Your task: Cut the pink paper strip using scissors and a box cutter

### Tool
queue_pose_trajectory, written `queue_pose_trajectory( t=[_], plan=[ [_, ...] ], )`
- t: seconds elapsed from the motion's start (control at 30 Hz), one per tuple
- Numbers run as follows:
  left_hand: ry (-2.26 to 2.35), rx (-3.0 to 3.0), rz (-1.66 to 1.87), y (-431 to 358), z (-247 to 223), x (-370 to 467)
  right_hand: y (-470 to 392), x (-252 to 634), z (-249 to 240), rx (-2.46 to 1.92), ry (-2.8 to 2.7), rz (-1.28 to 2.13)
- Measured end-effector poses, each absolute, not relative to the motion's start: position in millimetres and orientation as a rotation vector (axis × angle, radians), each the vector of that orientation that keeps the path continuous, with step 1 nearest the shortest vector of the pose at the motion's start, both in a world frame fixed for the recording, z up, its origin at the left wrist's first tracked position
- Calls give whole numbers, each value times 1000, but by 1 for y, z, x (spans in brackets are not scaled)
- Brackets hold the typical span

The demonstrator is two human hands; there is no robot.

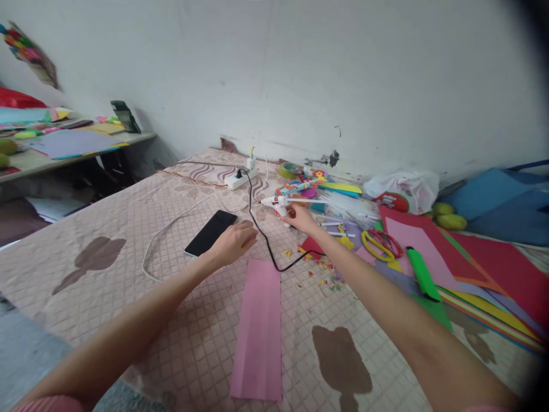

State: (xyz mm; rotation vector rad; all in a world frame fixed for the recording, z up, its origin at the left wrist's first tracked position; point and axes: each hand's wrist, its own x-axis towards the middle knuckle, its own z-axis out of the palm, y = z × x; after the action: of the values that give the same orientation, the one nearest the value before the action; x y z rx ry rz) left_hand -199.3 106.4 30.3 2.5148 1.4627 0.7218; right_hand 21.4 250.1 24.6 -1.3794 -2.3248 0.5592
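Note:
My right hand reaches to the white glue gun, its fingers closed round the handle. A white glue stick sticks out of the gun's back end. My left hand hovers by the lower right of a black phone, fingers curled together; whether anything is between them is too small to tell. Below both hands a creased pink paper strip lies lengthwise on the patterned cloth. A black cable runs between the hands and past the strip's top edge.
A power strip with plugs stands at the back. To the right lie yellow-handled scissors, paper scraps, a green tool, coloured sheets and a plastic bag. A second table is at the left.

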Motion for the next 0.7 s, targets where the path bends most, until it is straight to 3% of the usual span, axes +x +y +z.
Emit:
queue_pose_trajectory(
  t=[0.7],
  plan=[
    [1650,2044,582,60,32,-184,213,49,45,-1162,-2272,354]
  ],
)
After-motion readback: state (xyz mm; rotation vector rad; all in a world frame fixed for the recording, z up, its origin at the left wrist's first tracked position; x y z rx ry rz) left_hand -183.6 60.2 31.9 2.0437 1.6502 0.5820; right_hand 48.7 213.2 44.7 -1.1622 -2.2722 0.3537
